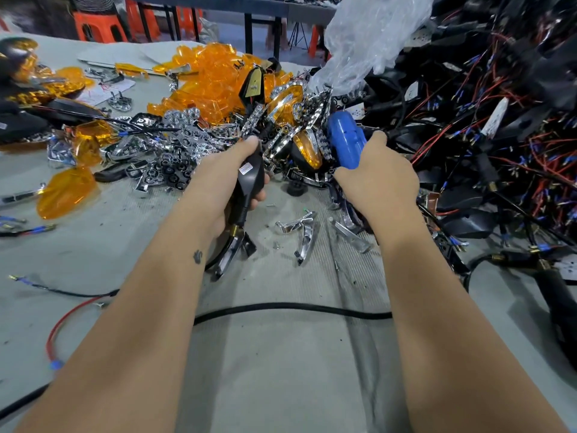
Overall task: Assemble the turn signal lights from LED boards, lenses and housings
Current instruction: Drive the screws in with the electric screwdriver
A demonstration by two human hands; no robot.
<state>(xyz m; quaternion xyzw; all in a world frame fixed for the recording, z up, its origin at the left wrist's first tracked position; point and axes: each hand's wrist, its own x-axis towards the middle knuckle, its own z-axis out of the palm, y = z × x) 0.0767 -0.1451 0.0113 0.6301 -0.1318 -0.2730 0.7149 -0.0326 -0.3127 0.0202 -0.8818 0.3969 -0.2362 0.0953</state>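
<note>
My left hand (232,179) grips a black turn signal housing (251,178) with a small label and a stem pointing back toward me. My right hand (379,179) holds a blue electric screwdriver (346,142), its nose hidden among the parts in front. Between the hands lies an assembled light with an orange lens (307,150) and a chrome reflector strip. Behind them is a heap of orange lenses (215,76) and a spread of chrome reflectors (175,132). One black housing with a gold LED board (253,84) stands upright in the heap.
A big tangle of black housings with red and black wires (487,135) fills the right side under a clear plastic bag (368,32). Loose chrome trim pieces (304,232) and screws lie near my wrists. A black cable (281,307) crosses the grey table (281,370). Finished lights (28,98) sit far left.
</note>
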